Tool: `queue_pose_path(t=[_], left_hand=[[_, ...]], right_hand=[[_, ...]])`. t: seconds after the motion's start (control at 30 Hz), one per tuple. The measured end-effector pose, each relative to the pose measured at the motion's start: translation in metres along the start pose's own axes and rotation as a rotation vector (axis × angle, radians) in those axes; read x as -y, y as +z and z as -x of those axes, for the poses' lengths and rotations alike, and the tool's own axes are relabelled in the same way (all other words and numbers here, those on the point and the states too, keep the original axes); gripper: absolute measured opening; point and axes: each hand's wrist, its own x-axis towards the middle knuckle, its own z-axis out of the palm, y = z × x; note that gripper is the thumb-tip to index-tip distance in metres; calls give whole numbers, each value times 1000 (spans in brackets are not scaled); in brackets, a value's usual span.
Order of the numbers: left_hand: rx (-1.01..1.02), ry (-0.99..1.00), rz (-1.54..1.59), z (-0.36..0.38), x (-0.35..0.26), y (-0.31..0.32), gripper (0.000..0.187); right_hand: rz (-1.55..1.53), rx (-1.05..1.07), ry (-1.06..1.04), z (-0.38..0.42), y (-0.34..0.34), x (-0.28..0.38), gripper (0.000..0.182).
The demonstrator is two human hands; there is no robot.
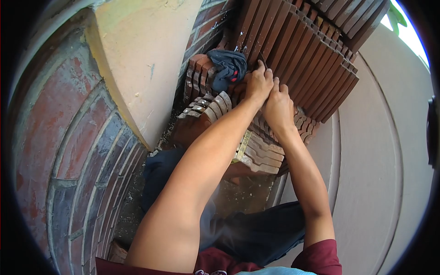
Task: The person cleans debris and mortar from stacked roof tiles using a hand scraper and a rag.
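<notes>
My left hand (259, 85) and my right hand (278, 107) are side by side against a stack of brown roof tiles (300, 57) standing on edge. The fingers of both are curled close together. A thin dark strip (262, 59), like a blade, shows at my left fingertips; what lies inside my right fingers is hidden, so I cannot tell what it grips. Left of my left hand, a crumpled dark blue cloth (228, 68) with red marks rests on shorter tiles (198, 75). Below my wrists are more tiles (261, 153), with a yellow marked strip (243, 145) along them.
A brick wall (75, 151) and a cream pillar (144, 59) rise close on the left. On the right stands a smooth pale wall (366, 151) with curved grooves. My dark-trousered legs (256, 229) are bent below the tiles, over a dusty floor (245, 195).
</notes>
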Motion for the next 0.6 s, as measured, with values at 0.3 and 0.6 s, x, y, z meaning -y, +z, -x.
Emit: queue_pose_path(t=[0.3,0.6], left_hand=[[173,-115,-10,8,36,18,60],[114,-102,45,41,-40,33,64]], right_hand=[[6,130,17,12,11,-17,53],[-270,-83,4,28,-9,-63,47]])
